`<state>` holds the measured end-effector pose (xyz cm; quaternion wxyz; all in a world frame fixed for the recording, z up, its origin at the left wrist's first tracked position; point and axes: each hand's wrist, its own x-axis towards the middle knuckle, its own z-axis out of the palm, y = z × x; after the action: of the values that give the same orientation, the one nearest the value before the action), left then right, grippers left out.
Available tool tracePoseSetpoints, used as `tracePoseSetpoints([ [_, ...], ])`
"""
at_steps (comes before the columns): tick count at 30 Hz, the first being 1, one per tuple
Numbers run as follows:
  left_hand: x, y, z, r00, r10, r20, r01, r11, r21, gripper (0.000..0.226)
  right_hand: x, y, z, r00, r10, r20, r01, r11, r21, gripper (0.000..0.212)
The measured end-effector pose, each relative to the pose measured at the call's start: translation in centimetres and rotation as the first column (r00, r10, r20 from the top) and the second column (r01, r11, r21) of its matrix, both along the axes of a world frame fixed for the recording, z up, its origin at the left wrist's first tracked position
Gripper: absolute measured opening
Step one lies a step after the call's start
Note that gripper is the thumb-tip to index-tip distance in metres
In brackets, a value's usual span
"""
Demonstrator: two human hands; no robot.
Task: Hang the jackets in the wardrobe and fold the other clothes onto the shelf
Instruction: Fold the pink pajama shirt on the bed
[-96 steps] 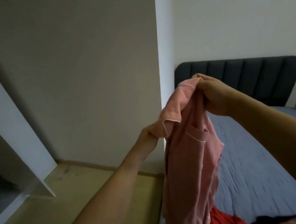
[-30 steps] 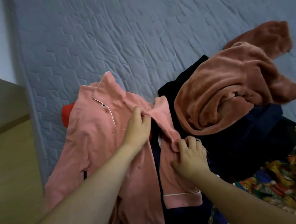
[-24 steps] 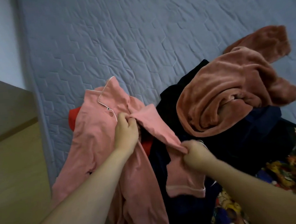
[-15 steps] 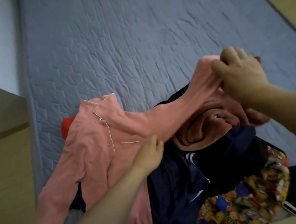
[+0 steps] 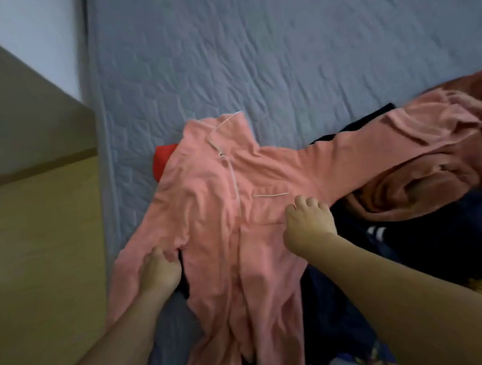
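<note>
Shirt [image 5: 225, 213] is lying face-up on the bed [image 5: 280, 59], collar pointing away from me. I'm gripping its near sleeve with my left hand [image 5: 159, 269] and pinching its chest with my right hand [image 5: 308, 223] (2 holds); the far sleeve is stretching rightward, nearer my right.

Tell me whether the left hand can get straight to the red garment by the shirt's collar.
Probably not directly. The left hand grips the pink pyjama shirt at its near sleeve, and that shirt covers most of the red garment, leaving only a corner exposed on the grey mattress.

Dim, soft light; blurred edges
</note>
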<state>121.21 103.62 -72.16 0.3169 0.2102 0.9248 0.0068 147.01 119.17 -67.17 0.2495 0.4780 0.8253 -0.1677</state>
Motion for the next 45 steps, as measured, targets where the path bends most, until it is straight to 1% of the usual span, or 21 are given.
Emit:
tracePoseSetpoints([
  [3,-5.2,-5.2,-0.2,0.988,0.105,-0.109,-0.114,0.991,-0.076,0.058,-9.1,-3.9,-0.5,0.992,0.038,-0.122,-0.057,0.986,-0.154,0.043],
  [6,-8.6,-9.0,-1.1,0.976,0.182,-0.117,-0.188,0.981,-0.044,0.057,-16.3,-7.7,-1.1,0.966,0.149,-0.211,-0.206,0.936,-0.284,0.047],
  [10,-11.6,-13.0,-3.8,0.950,0.270,0.158,-0.264,0.963,-0.060,0.045,-23.1,-11.0,-2.9,0.936,0.251,-0.248,-0.313,0.914,-0.256,0.063],
  [13,-12.5,-14.3,-4.1,0.966,0.073,0.249,-0.082,0.996,0.024,0.015,-26.9,-11.8,-5.1,0.931,0.305,-0.199,-0.344,0.916,-0.208,0.078],
  [15,-13.0,-14.2,-3.2,0.942,-0.033,0.333,-0.034,0.980,0.194,0.024,-28.7,-12.0,-6.7,0.940,0.307,-0.147,-0.334,0.915,-0.228,0.086],
  [17,-13.7,-13.9,-1.1,0.865,0.082,0.495,-0.292,0.885,0.363,0.016,-29.8,-12.2,-8.2,0.953,0.285,-0.099,-0.301,0.921,-0.248,0.090],
  [20,-16.5,-13.2,1.7,0.686,0.240,0.687,-0.646,0.635,0.423,0.007,-30.6,-12.2,-9.6,0.974,0.182,-0.137,-0.210,0.951,-0.229,0.085],
  [22,-19.3,-12.9,3.2,0.795,0.286,0.535,-0.584,0.599,0.547,0.011,-31.7,-12.3,-9.6,0.967,0.090,-0.236,-0.141,0.968,-0.208,0.083],
  [23,-20.9,-12.9,3.7,0.896,0.311,0.318,-0.444,0.661,0.605,0.016,-32.3,-12.3,-9.3,0.952,0.059,-0.301,-0.116,0.977,-0.177,0.080],
  [24,-22.4,-13.1,3.8,0.951,0.308,-0.007,-0.247,0.776,0.580,0.017,-32.7,-12.3,-8.9,0.933,0.050,-0.357,-0.101,0.987,-0.126,0.076],
  [25,-23.5,-13.4,3.9,0.909,0.241,-0.339,-0.054,0.876,0.479,0.015,-32.8,-12.2,-8.4,0.919,0.062,-0.390,-0.096,0.993,-0.069,0.075],
  [26,-24.2,-13.7,3.7,0.823,0.143,-0.550,0.077,0.931,0.357,0.022,-32.5,-12.0,-8.0,0.912,0.084,-0.401,-0.100,0.995,-0.019,0.075],
  [28,-23.5,-13.8,2.8,0.750,-0.002,-0.661,0.184,0.961,0.205,0.052,-30.4,-11.5,-7.5,0.924,0.115,-0.365,-0.106,0.993,0.045,0.079],
  [30,-20.4,-13.3,1.2,0.848,-0.058,-0.527,0.181,0.966,0.185,0.058,-26.7,-11.0,-7.3,0.955,0.069,-0.288,-0.044,0.995,0.092,0.079],
  [32,-16.2,-12.4,-0.5,0.996,0.032,-0.083,-0.009,0.965,0.260,0.029,-21.9,-11.3,-7.1,0.970,-0.083,-0.229,0.115,0.985,0.132,0.078],
  [33,-13.8,-12.0,-1.6,0.980,0.088,0.178,-0.127,0.966,0.226,0.012,-19.3,-11.7,-7.1,0.962,-0.172,-0.210,0.205,0.968,0.146,0.075],
  [34,-11.2,-11.7,-2.4,0.920,0.103,0.377,-0.170,0.974,0.148,0.015,-16.5,-12.3,-7.1,0.945,-0.265,-0.193,0.296,0.943,0.154,0.072],
  [36,-5.9,-11.8,-4.5,0.780,0.114,0.615,-0.182,0.982,0.049,0.022,-10.9,-13.3,-7.1,0.876,-0.462,-0.135,0.480,0.861,0.167,0.071],
  [39,1.1,-11.9,-7.0,0.673,0.241,0.699,-0.316,0.948,-0.023,0.029,-3.8,-14.3,-7.3,0.644,-0.761,-0.081,0.763,0.630,0.147,0.083],
  [42,4.7,-11.1,-7.0,0.774,0.248,0.582,-0.330,0.943,0.037,0.026,0.8,-14.9,-7.9,0.355,-0.926,-0.125,0.915,0.372,-0.157,0.091],
  [45,5.4,-10.4,-5.7,0.882,0.226,0.414,-0.335,0.918,0.214,0.027,3.4,-15.4,-7.9,0.330,-0.940,-0.088,0.845,0.336,-0.416,0.065],
])
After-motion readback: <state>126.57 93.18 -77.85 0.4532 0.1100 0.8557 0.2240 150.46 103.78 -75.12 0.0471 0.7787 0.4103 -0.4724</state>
